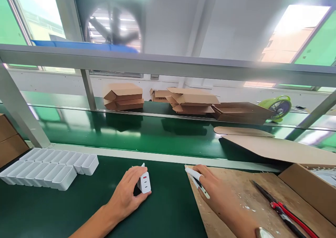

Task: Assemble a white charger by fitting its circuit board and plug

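Observation:
My left hand point(125, 194) is closed around a white plug-socket block point(145, 183) with dark slots and a small red port on its face. The block stands on the green work surface point(162, 210), and part of it is hidden by my fingers. Over the left edge of a worn brown board point(244, 189), my right hand point(220, 196) grips a white plastic piece point(193, 172) with two long arms, like tweezers or an open frame. Its far end disappears behind my fingers. A pair of long-nose pliers point(282, 210) with red and black handles lies to the right on the board.
White plastic trays point(63, 178) stand in rows at the left. A cardboard box point(309, 189) holding white parts sits at the right. Beyond a metal rail, a green conveyor belt point(157, 133) runs across, with folded cartons point(123, 96) and a small green fan point(280, 108) behind it.

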`<state>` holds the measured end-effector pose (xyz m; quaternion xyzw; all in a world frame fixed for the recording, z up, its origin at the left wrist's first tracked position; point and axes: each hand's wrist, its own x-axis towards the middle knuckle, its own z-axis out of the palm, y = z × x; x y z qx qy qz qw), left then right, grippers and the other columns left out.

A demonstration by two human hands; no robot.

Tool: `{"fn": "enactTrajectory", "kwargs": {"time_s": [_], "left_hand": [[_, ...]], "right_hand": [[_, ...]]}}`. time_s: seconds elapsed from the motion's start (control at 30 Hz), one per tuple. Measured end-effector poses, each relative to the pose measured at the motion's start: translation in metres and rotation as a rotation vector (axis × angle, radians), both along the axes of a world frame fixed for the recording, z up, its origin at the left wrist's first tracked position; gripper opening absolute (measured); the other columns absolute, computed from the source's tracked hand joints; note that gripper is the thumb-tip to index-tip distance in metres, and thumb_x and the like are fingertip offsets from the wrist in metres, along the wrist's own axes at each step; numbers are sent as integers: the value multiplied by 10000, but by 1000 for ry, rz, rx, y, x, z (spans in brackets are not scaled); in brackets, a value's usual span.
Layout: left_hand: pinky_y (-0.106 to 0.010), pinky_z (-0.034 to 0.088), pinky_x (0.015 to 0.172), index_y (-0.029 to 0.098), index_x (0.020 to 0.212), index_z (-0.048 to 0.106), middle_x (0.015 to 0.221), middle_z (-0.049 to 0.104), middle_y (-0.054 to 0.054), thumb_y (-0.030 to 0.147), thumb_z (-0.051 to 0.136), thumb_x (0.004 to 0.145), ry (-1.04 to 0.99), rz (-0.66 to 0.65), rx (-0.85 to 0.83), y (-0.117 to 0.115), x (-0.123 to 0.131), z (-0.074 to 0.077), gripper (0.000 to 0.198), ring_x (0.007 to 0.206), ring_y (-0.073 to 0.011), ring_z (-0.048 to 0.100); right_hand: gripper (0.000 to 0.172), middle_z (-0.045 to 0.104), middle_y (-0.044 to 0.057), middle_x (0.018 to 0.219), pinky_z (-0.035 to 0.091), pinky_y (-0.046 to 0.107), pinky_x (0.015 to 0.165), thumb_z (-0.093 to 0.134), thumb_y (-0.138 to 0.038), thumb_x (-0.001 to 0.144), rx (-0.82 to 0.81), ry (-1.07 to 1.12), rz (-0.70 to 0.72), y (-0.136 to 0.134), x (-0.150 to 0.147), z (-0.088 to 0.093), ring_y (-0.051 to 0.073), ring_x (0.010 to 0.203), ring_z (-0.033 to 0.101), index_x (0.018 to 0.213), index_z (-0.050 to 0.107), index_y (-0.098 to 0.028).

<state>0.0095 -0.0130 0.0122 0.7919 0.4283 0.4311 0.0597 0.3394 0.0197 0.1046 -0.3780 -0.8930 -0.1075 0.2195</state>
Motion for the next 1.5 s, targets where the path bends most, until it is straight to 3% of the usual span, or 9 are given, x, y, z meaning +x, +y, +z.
{"fn": "enactTrajectory", "kwargs": {"time_s": [0.17, 0.33, 0.5, 0.6, 0.73, 1.0, 1.2, 1.37, 1.5], "left_hand": [[-573, 580, 1083, 296, 1502, 439, 1384, 681, -111, 168, 751, 913, -25, 4, -33, -1, 1, 1, 679, 1309, -353, 598], [-558, 608, 1017, 311, 1498, 445, 1342, 689, -102, 164, 750, 910, -32, 11, -41, -2, 2, 1, 679, 1241, -352, 607], [-555, 609, 1026, 298, 1512, 424, 1334, 669, -128, 259, 721, 976, -37, 16, -13, -3, 1, 2, 614, 1236, -348, 603], [-550, 614, 1022, 294, 1523, 412, 1321, 671, -135, 348, 686, 1018, -32, 28, 15, -5, 0, 3, 577, 1228, -349, 612], [-546, 621, 1010, 281, 1526, 413, 1296, 670, -136, 371, 636, 1044, -17, 44, 65, -7, -1, 5, 538, 1203, -348, 619], [-556, 587, 1017, 284, 1513, 476, 1295, 586, -146, 15, 525, 983, 29, 88, 192, -7, -8, 5, 596, 1233, -347, 592], [-591, 549, 1121, 255, 1615, 340, 1420, 609, -146, -43, 463, 933, 75, 17, 172, -3, -6, 7, 754, 1343, -339, 558], [-495, 565, 1155, 212, 1600, 352, 1484, 602, -142, -18, 412, 910, 70, -33, 96, -2, -7, 8, 729, 1412, -283, 550], [-424, 598, 1119, 255, 1540, 433, 1426, 674, -100, 13, 395, 958, 66, -78, 52, 1, -11, 7, 632, 1349, -233, 619]], "right_hand": [[476, 718, 78, 875, 553, 317, 565, 378, 144, 757, 174, -269, -49, 0, 52, -21, 233, 704, 705, 854, 684, -208], [469, 762, 122, 1064, 627, 374, 706, 400, 110, 792, 168, -274, -81, -7, 58, -16, 263, 861, 756, 953, 720, -193], [517, 730, 136, 1253, 641, 348, 901, 454, 9, 870, -108, -12, -58, -17, 4, -10, 233, 1060, 745, 1308, 667, -164], [382, 744, 102, 1233, 622, 316, 945, 495, -86, 973, -238, 28, 0, -25, -45, -11, 201, 1063, 734, 1289, 689, -180], [470, 743, 78, 1279, 626, 337, 940, 545, 43, 810, -179, -144, 15, -23, -77, -11, 216, 1061, 729, 1177, 736, -178], [460, 777, 218, 1192, 650, 497, 723, 471, 132, 770, -32, -284, -230, -8, 18, 0, 371, 922, 783, 911, 794, -163], [586, 756, 86, 1347, 661, 405, 872, 390, 112, 770, -149, -267, -54, -20, 73, -7, 267, 1090, 783, 994, 803, -238], [426, 829, 95, 1010, 660, 434, 739, 442, -28, 843, -158, 0, -70, -13, 79, -23, 295, 857, 796, 966, 771, -269], [257, 812, 86, 957, 677, 403, 746, 545, -254, 967, -294, 379, -183, -13, 37, -21, 288, 851, 793, 1100, 750, -334]]}}
